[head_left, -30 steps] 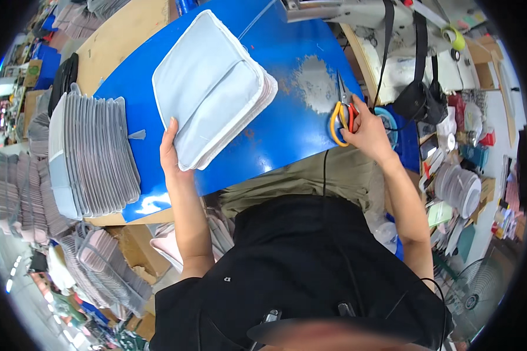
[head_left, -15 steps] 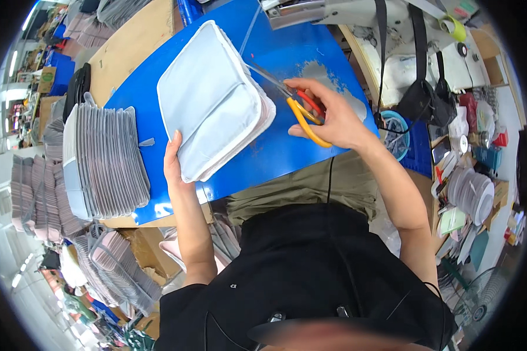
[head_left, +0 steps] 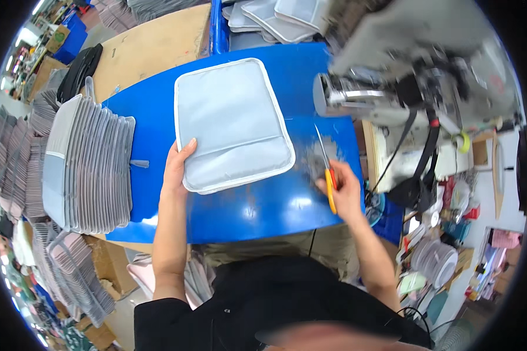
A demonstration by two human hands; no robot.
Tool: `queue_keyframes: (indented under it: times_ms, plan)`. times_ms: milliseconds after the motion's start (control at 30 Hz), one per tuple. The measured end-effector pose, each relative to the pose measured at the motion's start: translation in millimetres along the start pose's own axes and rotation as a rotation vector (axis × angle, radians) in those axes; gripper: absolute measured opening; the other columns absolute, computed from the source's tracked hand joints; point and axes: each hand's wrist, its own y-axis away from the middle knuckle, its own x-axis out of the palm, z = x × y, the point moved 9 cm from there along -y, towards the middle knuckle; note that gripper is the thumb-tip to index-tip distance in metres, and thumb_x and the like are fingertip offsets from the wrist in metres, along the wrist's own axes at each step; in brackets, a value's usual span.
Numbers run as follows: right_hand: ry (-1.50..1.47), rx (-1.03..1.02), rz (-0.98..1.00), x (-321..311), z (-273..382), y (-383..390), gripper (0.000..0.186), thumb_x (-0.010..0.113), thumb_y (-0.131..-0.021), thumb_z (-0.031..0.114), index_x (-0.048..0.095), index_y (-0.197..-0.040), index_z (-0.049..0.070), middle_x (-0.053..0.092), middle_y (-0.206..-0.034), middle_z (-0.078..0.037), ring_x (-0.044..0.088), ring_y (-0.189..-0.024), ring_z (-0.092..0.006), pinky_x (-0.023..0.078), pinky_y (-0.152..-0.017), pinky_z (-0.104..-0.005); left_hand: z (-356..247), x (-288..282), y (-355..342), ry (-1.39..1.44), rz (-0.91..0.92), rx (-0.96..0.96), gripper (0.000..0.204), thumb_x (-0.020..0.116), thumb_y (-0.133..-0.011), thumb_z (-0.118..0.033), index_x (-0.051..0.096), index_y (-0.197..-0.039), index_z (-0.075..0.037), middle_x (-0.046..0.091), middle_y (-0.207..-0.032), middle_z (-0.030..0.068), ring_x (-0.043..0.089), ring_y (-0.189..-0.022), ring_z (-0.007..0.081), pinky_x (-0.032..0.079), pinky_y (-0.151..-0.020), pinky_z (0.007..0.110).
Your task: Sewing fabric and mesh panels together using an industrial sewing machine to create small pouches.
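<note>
A pale grey-blue rectangular fabric panel (head_left: 231, 120) with rounded corners and white edging is held over the blue tabletop. My left hand (head_left: 178, 167) grips it at its near left corner, thumb on top and the other fingers hidden beneath. Under its near edge a second layer or panel peeks out. To the right, my right hand (head_left: 344, 190) is closed round scissors (head_left: 332, 187) with red and yellow handles. Their slim blades point away from me, look closed together and stand apart from the panel.
A tall row of similar panels (head_left: 93, 169) stands on the left of the blue tabletop (head_left: 240, 219). More panels (head_left: 275, 17) lie beyond its far edge. A sewing machine (head_left: 363, 90) looms at the far right, with a black pouch (head_left: 413, 190) hanging nearby.
The scissors have moved away from the panel's right edge, and their blades have swung to point forward. The panel has turned more upright. My view has shifted, showing more of the sewing machine.
</note>
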Motion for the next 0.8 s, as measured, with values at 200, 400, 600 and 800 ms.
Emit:
queue_keyframes:
  times_ms: [200,400,600,800]
  plan:
    - [0.069,0.234,-0.168,-28,-35,50,0.055,0.080,-0.086,-0.003,0.058,-0.137,0.002,0.051,-0.079,0.008,0.044,-0.067,-0.0007,0.035,-0.060,-0.0177,-38,40,-139,-0.007,0.156,0.104,0.065,0.077,-0.091,-0.023,0.049,-0.142,0.007,0.064,-0.133,0.0204,0.065,-0.118,0.0298,0.054,-0.100,0.042]
    - [0.051,0.218,-0.191,-18,-30,50,0.057,0.082,-0.085,-0.003,0.059,-0.137,0.000,0.059,-0.086,0.006,0.049,-0.071,-0.0003,0.040,-0.062,-0.0172,-84,83,-308,-0.050,0.152,0.065,0.072,0.078,-0.091,-0.032,0.050,-0.144,0.007,0.061,-0.139,0.0218,0.062,-0.124,0.0333,0.052,-0.100,0.043]
    - [0.040,0.254,-0.211,-20,-25,48,0.059,0.082,-0.085,-0.001,0.058,-0.139,0.000,0.059,-0.083,0.006,0.051,-0.070,-0.0018,0.041,-0.062,-0.0179,-91,28,-257,-0.396,-0.154,0.447,0.058,0.075,-0.092,-0.030,0.060,-0.137,0.003,0.067,-0.128,0.0144,0.064,-0.101,0.0201,0.052,-0.085,0.032]
    - [0.513,0.134,-0.151,-18,-8,36,0.059,0.086,-0.083,0.016,0.055,-0.133,0.003,0.063,-0.071,-0.001,0.059,-0.060,-0.0095,0.047,-0.059,-0.0260,-47,-59,-39,-0.730,-0.123,0.487,0.032,0.070,-0.096,-0.009,0.068,-0.128,-0.002,0.071,-0.109,0.0089,0.065,-0.090,0.0114,0.052,-0.077,0.026]
